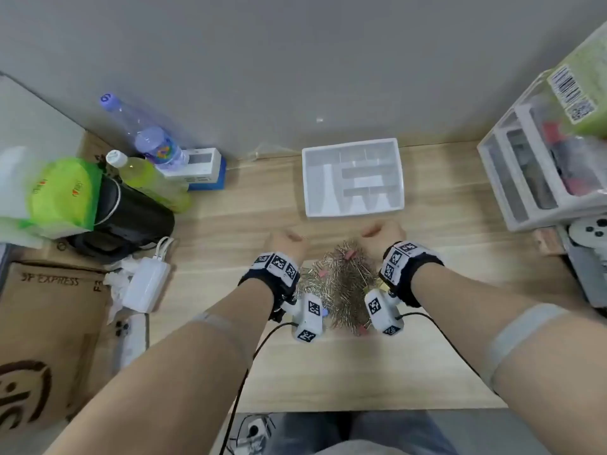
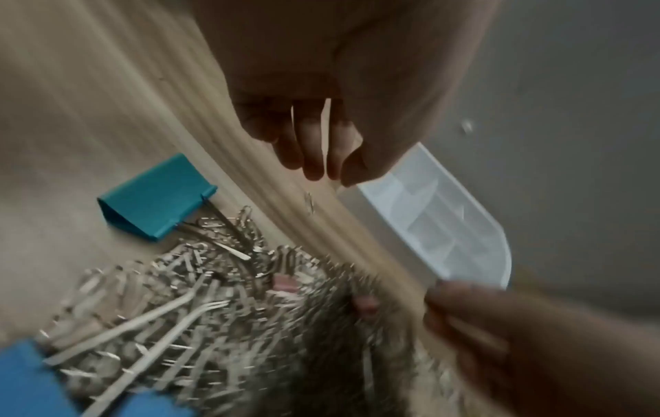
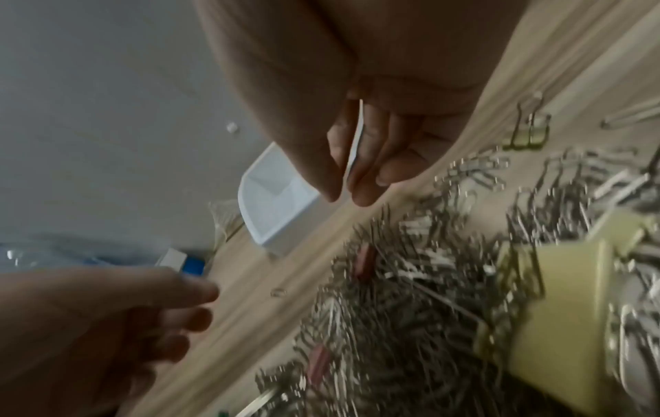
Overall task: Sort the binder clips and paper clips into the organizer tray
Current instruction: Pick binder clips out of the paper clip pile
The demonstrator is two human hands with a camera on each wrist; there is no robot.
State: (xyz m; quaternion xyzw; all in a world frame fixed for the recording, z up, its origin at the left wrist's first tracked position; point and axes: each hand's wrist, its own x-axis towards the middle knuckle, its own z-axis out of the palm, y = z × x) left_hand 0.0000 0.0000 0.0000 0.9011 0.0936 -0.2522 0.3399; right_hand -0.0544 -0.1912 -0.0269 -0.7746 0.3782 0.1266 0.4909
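A big heap of silver paper clips (image 1: 341, 287) lies on the wooden desk, with small pink binder clips (image 1: 348, 255) mixed in. A blue binder clip (image 2: 157, 197) sits at its left edge and a yellow binder clip (image 3: 557, 310) on its right side. The white organizer tray (image 1: 353, 144) stands behind the heap, and its compartments look empty. My left hand (image 1: 290, 238) hovers over the heap's far left edge. My right hand (image 1: 377, 231) hovers over its far right edge. In the wrist views the fingers (image 2: 314, 158) (image 3: 364, 175) hang loosely and hold nothing.
Bottles (image 1: 147, 139), a black bag (image 1: 131, 218), a green pack (image 1: 62, 195) and a white charger (image 1: 144, 284) crowd the left. A cardboard box (image 1: 49, 339) lies front left. A drawer unit (image 1: 538, 165) and a game controller (image 1: 591, 231) stand on the right. One stray paper clip (image 2: 308, 201) lies apart.
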